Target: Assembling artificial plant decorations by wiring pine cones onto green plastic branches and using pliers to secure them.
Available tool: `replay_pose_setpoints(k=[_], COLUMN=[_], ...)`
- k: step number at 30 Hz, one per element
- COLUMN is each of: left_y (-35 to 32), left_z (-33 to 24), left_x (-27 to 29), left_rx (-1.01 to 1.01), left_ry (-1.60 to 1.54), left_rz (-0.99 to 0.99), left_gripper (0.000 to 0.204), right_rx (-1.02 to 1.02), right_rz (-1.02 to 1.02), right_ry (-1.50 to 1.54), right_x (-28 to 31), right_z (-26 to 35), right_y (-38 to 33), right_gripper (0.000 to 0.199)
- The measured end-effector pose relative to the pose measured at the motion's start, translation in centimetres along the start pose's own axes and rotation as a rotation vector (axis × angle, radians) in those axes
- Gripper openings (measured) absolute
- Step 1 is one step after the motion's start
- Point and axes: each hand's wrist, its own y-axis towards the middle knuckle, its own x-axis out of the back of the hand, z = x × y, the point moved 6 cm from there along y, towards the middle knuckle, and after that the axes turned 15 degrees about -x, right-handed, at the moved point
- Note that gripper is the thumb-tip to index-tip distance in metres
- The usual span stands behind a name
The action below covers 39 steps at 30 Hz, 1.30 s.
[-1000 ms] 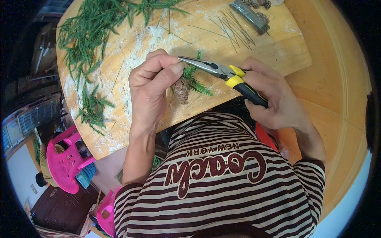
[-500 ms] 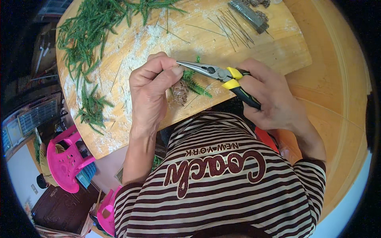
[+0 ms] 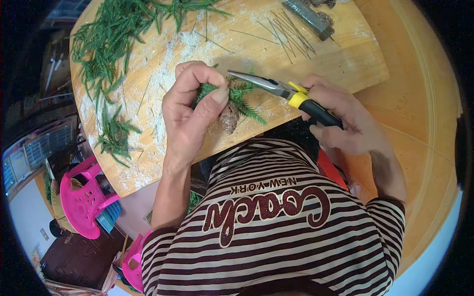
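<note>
Near the middle of the frame, my left hand (image 3: 183, 108) pinches a green sprig (image 3: 241, 104) between thumb and forefinger, with a brown cone (image 3: 228, 120) hanging just below the thumb. My right hand (image 3: 350, 116) is wrapped around the handles of the pliers (image 3: 281, 90), whose tips point at my left fingertips, near but apart. I can't tell whether a wire runs inside the pinch.

The sprig looks light and springy, best held by its stem, since the needles would bend. The cone seems light and stiff, its scales probably brittle, so I'd hold it near its base. The handle sleeves should grip well.
</note>
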Motion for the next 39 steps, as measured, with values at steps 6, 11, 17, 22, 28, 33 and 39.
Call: replay_pose_setpoints(k=[6, 11, 17, 22, 28, 33, 39], left_y=[0.2, 0.4, 0.3, 0.1, -0.1, -0.1, -0.6], left_z=[-0.3, -0.8, -0.5, 0.1, 0.3, 0.4, 1.1], left_x=[-0.1, -0.1, -0.2, -0.1, -0.4, -0.6, -0.1], left_rx=[-0.13, -0.196, -0.179, -0.119, -0.12, -0.17, -0.073], left_ry=[0.145, 0.255, 0.269, 0.217, 0.219, 0.259, 0.183], left_rz=[0.087, 0.134, 0.159, 0.13, 0.153, 0.192, 0.137], left_gripper=[0.013, 0.011, 0.01, 0.01, 0.011, 0.013, 0.013], right_rx=[0.051, -0.037, -0.053, -0.129, -0.105, -0.158, -0.058], right_rz=[0.049, 0.111, 0.116, 0.137, 0.195, 0.197, 0.192], right_ry=[0.06, 0.131, 0.084, 0.132, 0.118, 0.188, 0.179], right_x=[0.3, 0.0, -0.1, 0.2, 0.2, 0.4, 1.4], right_z=[0.1, -0.3, -0.5, -0.8, -1.3, -1.2, -0.6], right_y=[-0.2, -0.1, 0.0, -0.2, -0.1, -0.5, -0.9], right_gripper=[0.027, 0.027, 0.028, 0.03, 0.033, 0.037, 0.035])
